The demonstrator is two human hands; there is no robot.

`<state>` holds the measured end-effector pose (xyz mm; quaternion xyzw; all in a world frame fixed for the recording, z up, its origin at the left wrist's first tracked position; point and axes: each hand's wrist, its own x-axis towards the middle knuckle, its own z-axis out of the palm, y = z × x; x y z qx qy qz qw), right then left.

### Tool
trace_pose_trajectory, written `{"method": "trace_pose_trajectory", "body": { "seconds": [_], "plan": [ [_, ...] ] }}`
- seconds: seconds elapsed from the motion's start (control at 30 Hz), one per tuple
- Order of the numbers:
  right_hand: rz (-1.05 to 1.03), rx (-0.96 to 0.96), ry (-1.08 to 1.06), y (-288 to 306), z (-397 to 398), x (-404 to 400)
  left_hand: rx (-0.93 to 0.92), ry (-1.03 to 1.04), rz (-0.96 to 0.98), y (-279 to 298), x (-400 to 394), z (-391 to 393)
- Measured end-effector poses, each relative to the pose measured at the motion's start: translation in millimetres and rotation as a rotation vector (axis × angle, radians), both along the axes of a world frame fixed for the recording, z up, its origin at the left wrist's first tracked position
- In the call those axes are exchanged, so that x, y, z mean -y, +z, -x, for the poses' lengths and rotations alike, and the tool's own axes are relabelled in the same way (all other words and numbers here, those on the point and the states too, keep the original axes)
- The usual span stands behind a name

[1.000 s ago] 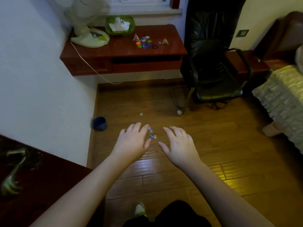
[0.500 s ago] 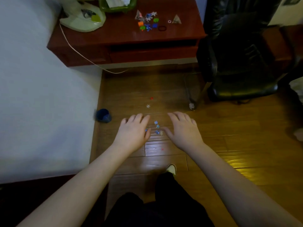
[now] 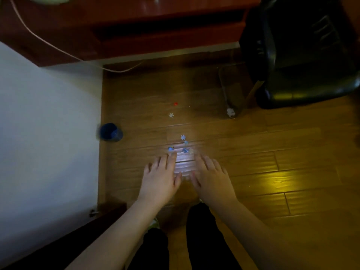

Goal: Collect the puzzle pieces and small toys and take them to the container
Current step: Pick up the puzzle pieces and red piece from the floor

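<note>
Small blue puzzle pieces [image 3: 183, 143] lie in a loose cluster on the wooden floor just beyond my fingertips. Farther away lie a white piece [image 3: 171, 115] and a red piece [image 3: 175, 104]. My left hand [image 3: 160, 179] and my right hand [image 3: 211, 177] reach down side by side, palms down, fingers straight, holding nothing. A blue piece [image 3: 170, 149] sits right at my left fingertips. A clear plastic container [image 3: 230, 90] stands on the floor by the chair with a white piece [image 3: 230, 112] inside.
A dark red desk [image 3: 124, 26] with a drawer spans the top, a cable [image 3: 58, 49] trailing from it. A black office chair [image 3: 303, 51] fills the upper right. A blue cup [image 3: 110, 132] sits by the white wall [image 3: 44, 133]. My dark trouser legs [image 3: 202, 240] are below.
The view has tilted further down and closer to the floor. Both hands have dropped lower and drawn nearer together, now just short of the blue pieces.
</note>
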<state>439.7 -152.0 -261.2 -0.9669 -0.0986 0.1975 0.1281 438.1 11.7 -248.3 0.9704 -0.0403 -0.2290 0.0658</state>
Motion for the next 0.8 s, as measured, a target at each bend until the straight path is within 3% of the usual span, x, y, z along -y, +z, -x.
{"method": "trace_pose_trajectory", "body": {
  "seconds": [0.13,0.53,0.8],
  "plan": [
    [-0.020,-0.018,-0.041,-78,-7,-19,-0.050,-0.036,-0.024,-79,-8,-13],
    [0.080,-0.410,-0.125,-366,17,-60,-0.021,-0.095,-0.023,-357,-37,0],
    [0.156,-0.397,-0.114,-524,11,-60,-0.063,-0.035,0.067,-519,-36,-19]
  ]
}}
